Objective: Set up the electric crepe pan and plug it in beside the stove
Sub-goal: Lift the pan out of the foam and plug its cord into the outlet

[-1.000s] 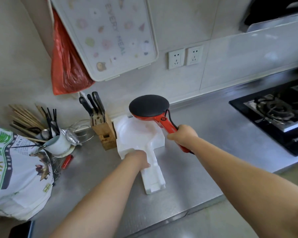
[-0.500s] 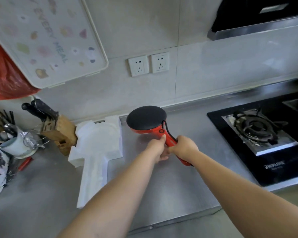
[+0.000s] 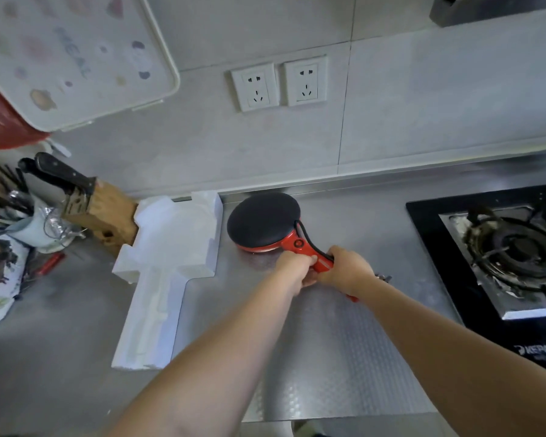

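Landmark: gas stove, set into the steel counter at the right.
Crepe pan: on the counter, left of the stove and well apart from it; black domed plate faces up, red base beneath, red handle angling back toward the person.
Cord: black, runs along the handle from the plate's edge into the right hand; its plug end is not clearly visible.
Right hand: fingers wrapped closed around the rear part of the handle.
Left hand: fingers curled closed on the handle just ahead of the right hand; the two hands touch.
Wall sockets: two, on the tiled wall up and left of the stove, above the pan; both empty.
Foam tray: white, pan-shaped recess, lies further left of the stove than the pan, just beside it.
Knife block: wooden, leftward beyond the foam tray.
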